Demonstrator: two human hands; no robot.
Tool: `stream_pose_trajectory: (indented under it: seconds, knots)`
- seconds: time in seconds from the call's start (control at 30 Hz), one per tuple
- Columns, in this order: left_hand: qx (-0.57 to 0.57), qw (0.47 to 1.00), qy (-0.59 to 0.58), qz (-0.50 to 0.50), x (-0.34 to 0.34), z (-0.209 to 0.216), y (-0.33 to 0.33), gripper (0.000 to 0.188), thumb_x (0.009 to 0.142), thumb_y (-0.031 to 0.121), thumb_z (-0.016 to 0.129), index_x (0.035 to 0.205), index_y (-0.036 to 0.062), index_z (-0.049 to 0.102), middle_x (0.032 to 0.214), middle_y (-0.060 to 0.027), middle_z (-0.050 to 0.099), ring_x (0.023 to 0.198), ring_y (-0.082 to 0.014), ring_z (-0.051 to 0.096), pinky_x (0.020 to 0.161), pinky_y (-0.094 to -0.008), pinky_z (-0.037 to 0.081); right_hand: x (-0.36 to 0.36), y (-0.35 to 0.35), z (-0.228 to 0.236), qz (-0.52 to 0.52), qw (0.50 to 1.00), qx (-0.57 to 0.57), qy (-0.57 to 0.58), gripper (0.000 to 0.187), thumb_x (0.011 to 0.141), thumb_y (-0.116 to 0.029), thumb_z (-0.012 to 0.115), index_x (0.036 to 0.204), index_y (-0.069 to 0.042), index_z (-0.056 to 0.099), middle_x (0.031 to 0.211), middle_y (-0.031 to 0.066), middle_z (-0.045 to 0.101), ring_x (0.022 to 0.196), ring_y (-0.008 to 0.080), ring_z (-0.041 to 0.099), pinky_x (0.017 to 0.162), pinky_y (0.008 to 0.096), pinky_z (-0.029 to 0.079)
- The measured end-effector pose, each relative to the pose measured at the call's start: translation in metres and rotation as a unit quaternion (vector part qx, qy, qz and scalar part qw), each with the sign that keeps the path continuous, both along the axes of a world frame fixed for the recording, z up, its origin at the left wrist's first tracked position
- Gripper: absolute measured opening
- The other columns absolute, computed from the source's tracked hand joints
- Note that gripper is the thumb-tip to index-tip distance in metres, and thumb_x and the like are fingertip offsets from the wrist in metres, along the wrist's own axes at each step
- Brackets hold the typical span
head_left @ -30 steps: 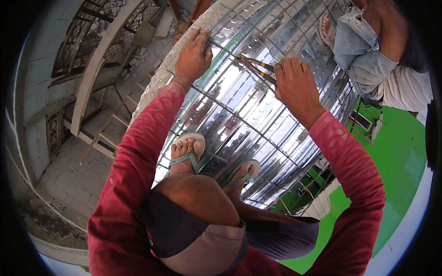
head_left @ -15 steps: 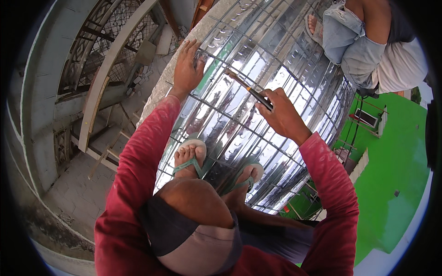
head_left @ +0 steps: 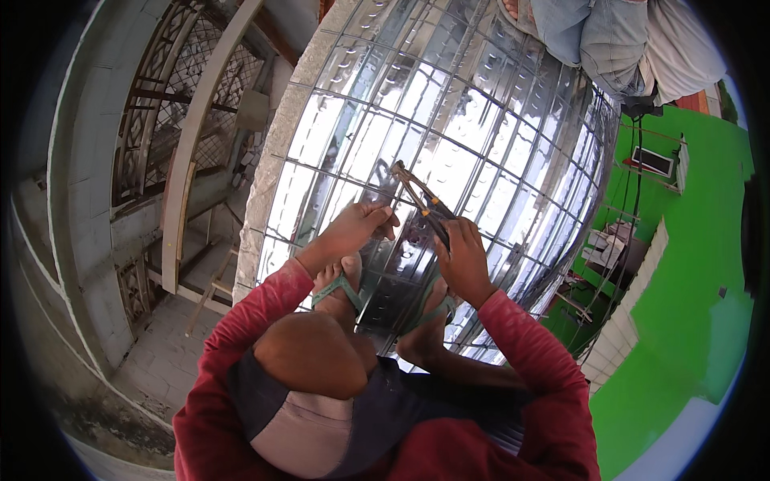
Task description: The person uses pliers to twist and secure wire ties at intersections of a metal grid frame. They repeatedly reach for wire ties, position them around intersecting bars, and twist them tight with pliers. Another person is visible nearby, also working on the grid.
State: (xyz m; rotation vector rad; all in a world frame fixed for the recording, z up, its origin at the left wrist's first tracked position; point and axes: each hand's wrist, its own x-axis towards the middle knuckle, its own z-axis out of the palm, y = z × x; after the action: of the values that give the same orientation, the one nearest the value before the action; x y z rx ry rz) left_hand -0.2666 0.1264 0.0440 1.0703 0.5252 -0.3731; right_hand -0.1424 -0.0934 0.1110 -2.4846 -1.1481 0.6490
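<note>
My right hand [head_left: 464,260] is closed round the dark grips of a pair of long-handled pincers [head_left: 415,191]. Their rusty jaws point away from me, just over a crossing of the steel wire mesh [head_left: 421,126], and the two handles stand a little apart. To the left of the grips, my left hand [head_left: 358,230] has its fingers curled and pressed together; what they hold, if anything, is too small to make out. Beneath the mesh lies shiny, ribbed metal decking [head_left: 329,124], on which I squat in green-strapped sandals [head_left: 345,293].
A rough concrete edge [head_left: 277,152] runs along the left, with a drop to a lower paved floor [head_left: 172,345]. Another person in ripped jeans [head_left: 601,40] is at the upper right. Beyond the right edge, cables [head_left: 630,208] hang before a green surface [head_left: 690,297].
My left hand has drawn back from the far left mesh toward me, its spread fingers now curled. My right hand has come nearer, and the pincers' handles now show apart.
</note>
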Motion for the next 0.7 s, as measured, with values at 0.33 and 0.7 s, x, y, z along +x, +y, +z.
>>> stream_pose_trajectory:
  seconds: [0.33, 0.7]
  knots:
    - [0.201, 0.979, -0.023, 0.010, 0.020, 0.003, 0.024, 0.042, 0.106, 0.036, 0.045, 0.099, 0.0029, 0.071, 0.070, -0.0044, 0.064, 0.065, -0.0120, 0.060, 0.064, -0.0286, 0.047, 0.008, -0.028, 0.001, 0.025, 0.998, -0.025, -0.054, 0.031, 0.091, -0.015, 0.067, 0.117, 0.000, 0.060, 0.118, 0.0165, 0.058, 0.121, 0.0363, 0.054, 0.104, 0.0452, 0.043]
    - [-0.315, 0.922, 0.188, 0.126, 0.110, -0.003, -0.036, 0.033, 0.107, 0.031, 0.046, 0.106, 0.0016, 0.061, 0.077, -0.0041, 0.059, 0.072, -0.0196, 0.065, 0.068, -0.0300, 0.057, 0.141, 0.107, -0.044, -0.052, 0.994, 0.097, -0.027, 0.021, 0.100, -0.017, 0.057, 0.113, -0.006, 0.069, 0.101, 0.0153, 0.065, 0.084, 0.0289, 0.066, 0.080, 0.0383, 0.052]
